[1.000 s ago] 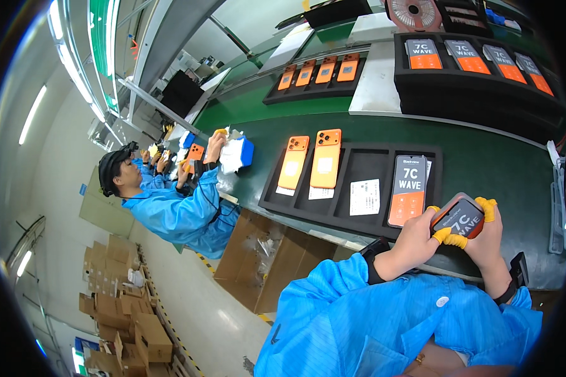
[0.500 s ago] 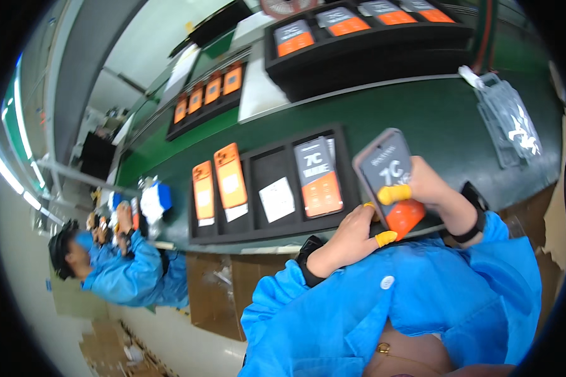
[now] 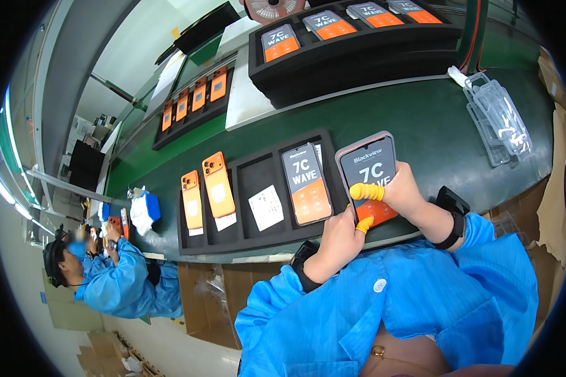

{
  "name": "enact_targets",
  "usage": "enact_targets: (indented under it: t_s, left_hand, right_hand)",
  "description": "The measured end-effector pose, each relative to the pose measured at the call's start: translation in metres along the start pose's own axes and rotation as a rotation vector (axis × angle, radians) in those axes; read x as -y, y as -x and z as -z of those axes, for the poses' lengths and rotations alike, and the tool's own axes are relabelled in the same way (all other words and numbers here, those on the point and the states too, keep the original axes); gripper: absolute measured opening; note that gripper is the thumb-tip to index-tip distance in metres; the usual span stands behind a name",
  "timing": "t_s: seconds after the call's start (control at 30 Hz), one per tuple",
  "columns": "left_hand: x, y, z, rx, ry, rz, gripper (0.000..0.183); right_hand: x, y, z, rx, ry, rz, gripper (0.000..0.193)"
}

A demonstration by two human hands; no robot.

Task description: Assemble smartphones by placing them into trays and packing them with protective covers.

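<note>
Two hands on smartphone [image 3: 370,173]: right hand [image 3: 404,188] clamped round it, left hand [image 3: 339,235] pinching lower edge. Risk: slipping off finger cots [image 3: 366,191] onto foam tray [image 3: 258,220] beneath.

One phone [image 3: 370,173] is held in two hands: left hand [image 3: 341,235], right hand [image 3: 404,188]. The near black tray [image 3: 251,188] carries three more phones: two orange backs [image 3: 219,184] up, one screen [image 3: 307,183] up, plus one white card [image 3: 265,207] in an open slot. The far left tray [image 3: 192,110] shows four orange phones. The raised tray [image 3: 352,38] at top shows four screen-up phones. One stack of clear plastic trays [image 3: 498,119] lies on the table [image 3: 434,125]. One fan [image 3: 270,7] stands at top. One other person [image 3: 107,276] works further down the line.
</note>
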State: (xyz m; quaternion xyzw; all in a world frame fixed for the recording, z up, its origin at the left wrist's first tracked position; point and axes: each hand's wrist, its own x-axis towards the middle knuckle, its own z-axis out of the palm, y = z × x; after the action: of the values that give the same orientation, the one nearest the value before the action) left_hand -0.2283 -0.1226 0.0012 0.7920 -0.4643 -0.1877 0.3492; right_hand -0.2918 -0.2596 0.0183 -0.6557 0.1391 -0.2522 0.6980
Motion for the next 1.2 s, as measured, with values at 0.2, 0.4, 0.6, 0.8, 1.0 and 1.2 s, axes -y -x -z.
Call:
enact_targets:
  t_s: [0.2, 0.4, 0.6, 0.8, 1.0, 1.2]
  left_hand:
    - [-0.001, 0.001, 0.006, -0.070, -0.106, 0.015, 0.025]
    - [0.032, 0.022, 0.081, -0.126, -0.134, 0.017, 0.036]
    - [0.133, 0.009, 0.106, -0.143, -0.596, -0.134, 0.044]
    - [0.143, -0.014, 0.130, -0.382, -0.496, -0.188, 0.026]
    - [0.171, 0.013, 0.172, -0.729, -0.516, 0.279, 0.015]
    - [0.186, 0.028, 0.166, -0.609, -0.504, 0.399, 0.028]
  right_hand:
    - [0.010, 0.005, -0.011, -0.078, 0.027, 0.109, 0.044]
    - [0.017, -0.010, 0.006, -0.129, -0.308, -0.044, 0.033]
    - [0.021, -0.027, -0.019, -0.112, -0.494, -0.299, 0.033]
    - [0.002, -0.059, -0.084, 0.113, -0.592, -0.552, 0.030]
    - [-0.023, -0.096, -0.153, 0.336, -0.127, -0.562, 0.037]
    - [-0.059, -0.097, -0.186, 0.377, 0.696, -0.132, 0.062]
